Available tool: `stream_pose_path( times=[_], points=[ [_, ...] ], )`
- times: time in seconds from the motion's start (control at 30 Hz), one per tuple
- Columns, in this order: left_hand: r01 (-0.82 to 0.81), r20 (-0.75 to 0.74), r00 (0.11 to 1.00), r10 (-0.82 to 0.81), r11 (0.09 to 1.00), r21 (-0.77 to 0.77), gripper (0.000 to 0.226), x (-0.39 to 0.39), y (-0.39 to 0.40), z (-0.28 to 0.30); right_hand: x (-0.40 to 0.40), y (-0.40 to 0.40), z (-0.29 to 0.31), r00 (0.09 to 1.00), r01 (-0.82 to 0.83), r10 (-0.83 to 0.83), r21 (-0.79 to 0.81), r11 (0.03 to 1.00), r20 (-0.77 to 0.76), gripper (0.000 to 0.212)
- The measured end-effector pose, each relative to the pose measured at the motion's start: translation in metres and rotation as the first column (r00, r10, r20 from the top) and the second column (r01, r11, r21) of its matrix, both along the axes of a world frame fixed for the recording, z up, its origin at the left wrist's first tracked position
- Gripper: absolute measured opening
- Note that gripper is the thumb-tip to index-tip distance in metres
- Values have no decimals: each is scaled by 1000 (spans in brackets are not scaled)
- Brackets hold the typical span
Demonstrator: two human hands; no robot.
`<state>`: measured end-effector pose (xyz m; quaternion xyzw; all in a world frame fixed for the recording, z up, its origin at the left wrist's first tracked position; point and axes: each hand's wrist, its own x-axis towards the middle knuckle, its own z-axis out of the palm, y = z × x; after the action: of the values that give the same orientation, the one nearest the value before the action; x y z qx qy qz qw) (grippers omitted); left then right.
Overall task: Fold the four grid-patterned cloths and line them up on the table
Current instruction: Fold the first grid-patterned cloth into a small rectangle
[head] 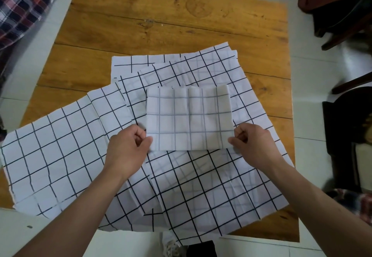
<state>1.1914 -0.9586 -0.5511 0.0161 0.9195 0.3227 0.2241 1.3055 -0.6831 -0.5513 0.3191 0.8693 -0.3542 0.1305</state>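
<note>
**Folded cloth held at both near corners, over the unfolded pile**

You are holding one folded cloth (189, 118) as a neat rectangle, its long axis running left to right across your view. Its far edge, the one facing away from you, looks like a fold, and the near edge lies between your hands. Its grid lines show faint and grey, paler than those on the cloths beneath. It sits roughly at the middle of the wooden table (161, 25), on top of the spread pile.

Your left hand (128, 152) pinches the near left corner: thumb on top, fingers curled underneath, back of the hand up, forearm coming in from the lower left. Your right hand (255, 146) mirrors it at the near right corner, thumb pressed on the cloth and fingers curled in, forearm entering from the lower right. Both wrists are about level with each other.

Below the folded piece, the unfolded cloths (201, 186) overlap at different angles. One spreads out to your left (52, 156), reaching the table's left edge; another pokes out at the far side (130, 63) with its grid square to the table; the others fan toward the right and hang over the near edge. How many lie in the pile you cannot count for certain.

A plaid fabric (22, 5) shows at the upper left, and dark chairs (342, 126) stand at the right on the pale tiled floor (322, 75).
</note>
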Motion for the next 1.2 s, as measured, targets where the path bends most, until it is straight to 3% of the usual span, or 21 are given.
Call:
stream_pose_path(
  times=[0.5,0.6,0.7,0.8,0.93,1.1,1.2],
  points=[
    [51,-108,992,-59,996,-75,21,0,5,-6,-9,-6,1,999,42,-43,58,997,25,14],
    [87,-151,982,-113,982,-168,19,2,7,-3,-10,-8,0,998,50,-52,71,996,28,14],
    [112,-209,964,-166,962,-248,21,4,8,-1,-10,-11,0,999,34,-39,146,989,34,14],
    [168,-287,930,-228,961,-220,27,5,6,-3,-6,-14,-2,999,2,9,260,966,-43,18],
    [255,-284,904,-320,936,-243,37,6,5,-10,-8,-21,-10,919,-237,353,466,852,-177,44],
    [255,-295,898,-326,933,-255,34,7,3,-13,-30,-31,-9,819,-477,549,336,812,-163,75],
    [250,-303,897,-321,935,-251,33,5,2,-13,-35,-24,-10,820,-537,571,283,795,-47,95]
  ],
)
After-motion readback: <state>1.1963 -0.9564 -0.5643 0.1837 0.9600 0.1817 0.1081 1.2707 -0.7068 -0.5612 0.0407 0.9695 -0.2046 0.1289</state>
